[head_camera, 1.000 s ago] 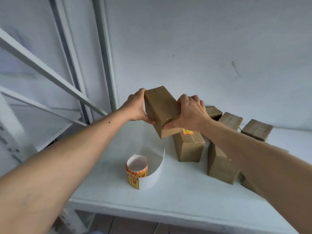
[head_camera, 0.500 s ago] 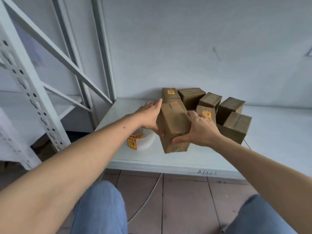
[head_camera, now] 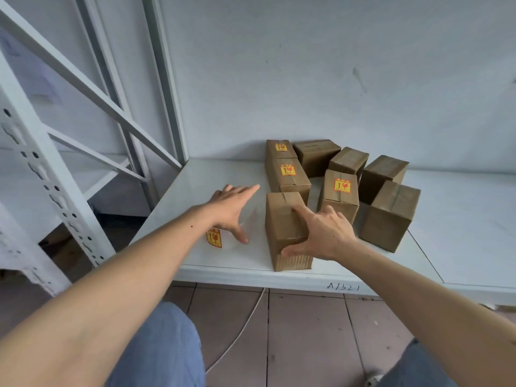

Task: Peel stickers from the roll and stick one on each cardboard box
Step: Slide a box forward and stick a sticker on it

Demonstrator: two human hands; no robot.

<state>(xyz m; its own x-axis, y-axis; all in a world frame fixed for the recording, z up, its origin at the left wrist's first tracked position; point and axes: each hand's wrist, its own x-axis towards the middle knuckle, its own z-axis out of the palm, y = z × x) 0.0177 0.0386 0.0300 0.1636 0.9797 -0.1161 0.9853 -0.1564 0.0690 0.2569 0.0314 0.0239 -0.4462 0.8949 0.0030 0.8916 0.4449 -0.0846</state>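
Observation:
A plain cardboard box (head_camera: 280, 224) stands on the white shelf (head_camera: 460, 219) near its front edge. My right hand (head_camera: 324, 236) holds it, fingers over the top and thumb on the near end. My left hand (head_camera: 233, 209) hovers open, fingers spread, to the left of the box and over the sticker roll (head_camera: 214, 238), of which only one yellow-red sticker shows under my wrist. Behind stand three boxes with stickers (head_camera: 289, 174), (head_camera: 280, 148), (head_camera: 341, 188) and several without, such as the box at the right (head_camera: 391, 216).
A white metal rack (head_camera: 55, 174) with slanted braces rises at the left. The wall runs close behind the boxes. "A1321" (head_camera: 343, 287) is written on the shelf's front edge. Below are floor tiles, a thin cable (head_camera: 237, 336) and my knees in jeans.
The box came down from the air onto the shelf near the front edge. My left hand let go of it and moved left over the roll. The camera pulled back.

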